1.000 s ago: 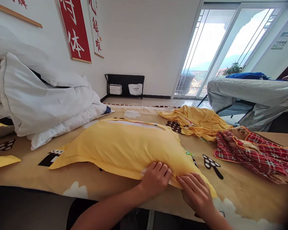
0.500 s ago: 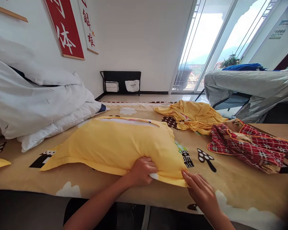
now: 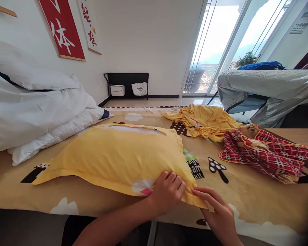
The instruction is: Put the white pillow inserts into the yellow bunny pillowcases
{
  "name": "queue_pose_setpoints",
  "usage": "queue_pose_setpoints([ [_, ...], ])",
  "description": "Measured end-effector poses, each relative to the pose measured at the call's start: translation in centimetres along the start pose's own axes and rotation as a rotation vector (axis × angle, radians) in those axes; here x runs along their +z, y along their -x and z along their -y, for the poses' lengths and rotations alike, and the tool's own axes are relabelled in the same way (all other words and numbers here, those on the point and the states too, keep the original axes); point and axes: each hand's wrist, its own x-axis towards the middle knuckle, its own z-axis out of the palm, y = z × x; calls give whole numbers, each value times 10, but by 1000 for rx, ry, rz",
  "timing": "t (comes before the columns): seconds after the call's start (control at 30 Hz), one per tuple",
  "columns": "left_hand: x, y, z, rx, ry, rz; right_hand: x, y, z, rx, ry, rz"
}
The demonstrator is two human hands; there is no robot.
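Observation:
A yellow pillow (image 3: 113,153) in its pillowcase lies across the table, plump in the middle, with a long slit along its far edge where white shows. At its near edge, a white and pink print is partly visible. My left hand (image 3: 168,191) is closed on the near side of the pillow, knuckles up, toward the right end. Just to the right, my right hand (image 3: 217,208) pinches the near right corner of the case between thumb and fingers; the flat hem pokes out below them.
White pillows (image 3: 48,112) are heaped at the left. A crumpled yellow cloth (image 3: 207,119) and a red plaid cloth (image 3: 269,153) lie at the right on the patterned tablecloth (image 3: 133,117). Beyond stand a black rack (image 3: 127,82) and a plastic-covered table (image 3: 267,82).
My left hand has shifted right along the near edge, closer to my right hand, uncovering the white and pink print. My right hand still pinches the corner, now slightly lower. The view has shifted a little.

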Motion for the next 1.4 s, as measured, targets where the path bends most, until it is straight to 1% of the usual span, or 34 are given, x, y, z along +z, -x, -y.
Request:
queue_pose_setpoints([
  [0.07, 10, 1, 1, 19, 44, 38, -7, 4, -10, 321, -266, 56],
  [0.13, 14, 6, 2, 45, 87, 60, -10, 4, -16, 675, -537, 50],
  [0.17, 14, 8, 2, 56, 100, 63, -9, 4, -17, 831, -621, 67],
  [0.2, 13, 10, 2, 68, 106, 61, -6, 2, -16, 949, -667, 115],
  [0.23, 13, 12, 1, 81, 108, 54, -1, 1, -14, 1016, -688, 178],
  [0.27, 12, 13, 0, 97, 106, 49, 5, -1, -10, 1042, -691, 224],
  [0.3, 12, 14, -1, 111, 101, 50, 11, -3, -6, 1042, -694, 239],
  [0.33, 13, 14, -1, 120, 95, 56, 16, -5, -3, 1037, -712, 221],
  [0.37, 13, 14, -1, 122, 88, 69, 20, -7, 0, 1040, -740, 176],
  [0.43, 12, 12, 0, 110, 82, 101, 22, -8, 1, 1092, -802, 84],
  [0.5, 7, 10, 1, 102, 92, 122, 17, -7, -3, 1157, -830, 14],
  [0.57, -1, 12, -2, 113, 138, 144, 9, -3, -8, 1177, -816, -39],
  [0.63, -6, 20, -11, 140, 270, 179, 3, -2, -11, 1155, -763, -75],
  [0.7, -5, 34, -28, 138, 522, 234, 2, -4, -12, 1102, -670, -90],
  [0.73, -2, 42, -37, 95, 691, 271, 2, -6, -12, 1070, -624, -84],
  [0.77, 2, 50, -47, 6, 877, 314, 4, -9, -13, 1039, -588, -68],
  [0.8, 7, 57, -55, -136, 1073, 362, 6, -12, -14, 1013, -569, -40],
  [0.87, 16, 64, -66, -522, 1489, 449, 10, -17, -18, 988, -588, 24],
  [0.9, 18, 65, -68, -722, 1689, 459, 11, -18, -21, 996, -617, 30],
  [0.93, 20, 64, -67, -896, 1868, 434, 11, -18, -24, 1021, -652, 9],
  [0.97, 20, 62, -64, -1027, 2017, 378, 10, -18, -28, 1056, -691, -27],
  [1.0, 18, 59, -60, -1116, 2128, 300, 8, -16, -32, 1084, -735, -63],
  [1.07, 11, 54, -51, -1196, 2223, 153, 4, -10, -38, 1094, -806, -90],
  [1.1, 7, 53, -47, -1188, 2228, 136, 3, -7, -40, 1070, -829, -68],
  [1.13, 2, 52, -44, -1143, 2212, 176, 3, -3, -41, 1034, -845, -28],
  [1.17, -4, 52, -42, -1060, 2167, 262, 4, 1, -40, 1001, -850, 16],
  [1.2, -10, 53, -40, -930, 2090, 371, 6, 6, -38, 977, -844, 48],
  [1.23, -17, 52, -39, -752, 1984, 476, 8, 10, -36, 962, -828, 60],
  [1.27, -25, 49, -38, -551, 1841, 545, 10, 14, -32, 949, -803, 54],
  [1.3, -33, 43, -35, -354, 1666, 555, 12, 18, -28, 932, -768, 26],
  [1.33, -41, 34, -31, -188, 1469, 514, 14, 22, -24, 906, -721, -21],
  [1.37, -47, 22, -25, -63, 1256, 441, 16, 26, -20, 872, -667, -76],
  [1.4, -52, 7, -18, 23, 1039, 358, 17, 29, -15, 838, -609, -128],
])
